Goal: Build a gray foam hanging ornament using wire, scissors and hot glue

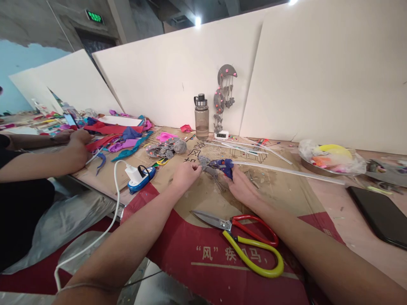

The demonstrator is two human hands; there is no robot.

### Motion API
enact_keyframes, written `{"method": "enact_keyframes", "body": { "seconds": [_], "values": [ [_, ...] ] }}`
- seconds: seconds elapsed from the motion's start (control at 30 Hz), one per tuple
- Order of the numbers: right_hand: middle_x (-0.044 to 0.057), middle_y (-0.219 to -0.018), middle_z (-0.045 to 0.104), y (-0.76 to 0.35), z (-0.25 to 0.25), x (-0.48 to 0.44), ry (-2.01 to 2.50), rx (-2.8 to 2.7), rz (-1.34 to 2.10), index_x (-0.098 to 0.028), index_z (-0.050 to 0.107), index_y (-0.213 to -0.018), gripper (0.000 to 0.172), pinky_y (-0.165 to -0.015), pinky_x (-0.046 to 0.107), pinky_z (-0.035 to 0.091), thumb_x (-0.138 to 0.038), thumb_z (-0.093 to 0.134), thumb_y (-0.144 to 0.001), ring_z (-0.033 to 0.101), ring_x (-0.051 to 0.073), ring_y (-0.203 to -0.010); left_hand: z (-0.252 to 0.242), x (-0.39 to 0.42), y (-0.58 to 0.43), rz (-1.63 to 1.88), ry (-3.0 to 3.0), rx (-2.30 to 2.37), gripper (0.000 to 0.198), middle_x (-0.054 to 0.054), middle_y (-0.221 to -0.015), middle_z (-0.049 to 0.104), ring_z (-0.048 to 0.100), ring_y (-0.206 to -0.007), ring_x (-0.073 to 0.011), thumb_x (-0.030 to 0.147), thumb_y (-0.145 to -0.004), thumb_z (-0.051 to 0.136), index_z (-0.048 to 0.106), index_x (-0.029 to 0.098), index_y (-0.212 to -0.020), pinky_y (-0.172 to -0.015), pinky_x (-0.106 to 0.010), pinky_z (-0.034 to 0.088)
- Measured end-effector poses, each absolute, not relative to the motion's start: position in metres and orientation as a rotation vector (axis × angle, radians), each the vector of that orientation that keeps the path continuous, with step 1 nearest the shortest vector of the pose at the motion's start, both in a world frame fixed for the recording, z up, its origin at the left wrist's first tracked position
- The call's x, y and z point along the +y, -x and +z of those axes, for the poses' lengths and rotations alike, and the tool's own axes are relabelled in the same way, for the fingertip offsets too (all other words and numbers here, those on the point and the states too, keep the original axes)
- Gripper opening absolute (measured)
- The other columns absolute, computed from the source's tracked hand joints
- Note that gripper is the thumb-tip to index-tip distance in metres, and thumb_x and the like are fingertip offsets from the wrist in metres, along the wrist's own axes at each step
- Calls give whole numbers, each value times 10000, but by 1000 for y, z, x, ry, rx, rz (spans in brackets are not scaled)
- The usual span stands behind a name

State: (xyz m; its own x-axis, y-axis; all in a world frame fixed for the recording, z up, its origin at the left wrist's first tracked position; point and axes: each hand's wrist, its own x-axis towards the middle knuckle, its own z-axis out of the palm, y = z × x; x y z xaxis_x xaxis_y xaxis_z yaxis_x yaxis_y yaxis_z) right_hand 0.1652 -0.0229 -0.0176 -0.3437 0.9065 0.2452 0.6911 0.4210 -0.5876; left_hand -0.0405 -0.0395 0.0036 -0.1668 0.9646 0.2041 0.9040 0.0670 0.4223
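Note:
My right hand [240, 186] is wrapped round a blue hot glue gun [225, 167], its nozzle aimed left. A long clear glue stick [286, 170] runs out of its back. My left hand [186, 177] is closed in a pinch at the edge of a grey felt piece [210, 170], just left of the nozzle. Grey strands hang from the piece onto the cardboard. Exactly what lies between the left fingertips is partly hidden. Below both hands, large scissors [219, 221] with one red and one yellow handle lie with their blades slightly apart.
Cardboard [178, 203] covers the table. Left are a blue power strip [143, 180] with white plug, a grey yarn ball [180, 146] and a co-worker's arms [57, 148]. A bottle [201, 118] and hanging grey moon ornament [226, 76] stand behind. Right are a bowl [332, 169] and phone [378, 214].

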Motion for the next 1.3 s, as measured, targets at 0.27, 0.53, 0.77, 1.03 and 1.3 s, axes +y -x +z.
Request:
{"method": "enact_keyframes", "body": {
  "seconds": [0.27,0.53,0.77,1.03,1.3],
  "values": [
    [164,-1126,653,-162,-19,-18,1297,-2156,489,-124,450,-1223,332,-876,338,450,-226,462,-907,623,250,-1024,14,-43,44,863,-1845,2165,298,-17,-645,682,552,-561,-116,321,-838,472,704,166,-733,-533,-223,325],
    [158,-1098,654,-165,-21,-17,1265,-2213,469,-128,461,-1212,321,-844,317,447,-259,462,-918,618,246,-1016,14,-44,48,787,-1709,2101,254,1,-468,603,561,-470,-121,327,-789,513,690,169,-698,-480,-204,340],
    [164,-1047,664,-163,-19,-17,1327,-2197,442,-124,465,-1190,308,-798,329,457,-258,453,-913,632,256,-949,14,-43,45,687,-1654,2068,250,7,-464,583,553,-445,-120,365,-806,543,695,172,-765,-462,-203,357],
    [155,-1033,671,-162,-25,-13,1311,-2252,376,-146,489,-1140,263,-797,336,459,-263,464,-906,635,261,-947,13,-43,41,630,-1679,2048,260,6,-467,576,550,-443,-123,402,-810,566,705,187,-766,-460,-214,365],
    [163,-998,671,-165,-21,-16,1355,-2244,335,-133,498,-1134,264,-771,346,458,-260,441,-909,640,269,-903,9,-42,42,667,-1713,2031,254,12,-476,583,544,-425,-117,396,-791,586,673,177,-695,-456,-213,375]
  ]
}}
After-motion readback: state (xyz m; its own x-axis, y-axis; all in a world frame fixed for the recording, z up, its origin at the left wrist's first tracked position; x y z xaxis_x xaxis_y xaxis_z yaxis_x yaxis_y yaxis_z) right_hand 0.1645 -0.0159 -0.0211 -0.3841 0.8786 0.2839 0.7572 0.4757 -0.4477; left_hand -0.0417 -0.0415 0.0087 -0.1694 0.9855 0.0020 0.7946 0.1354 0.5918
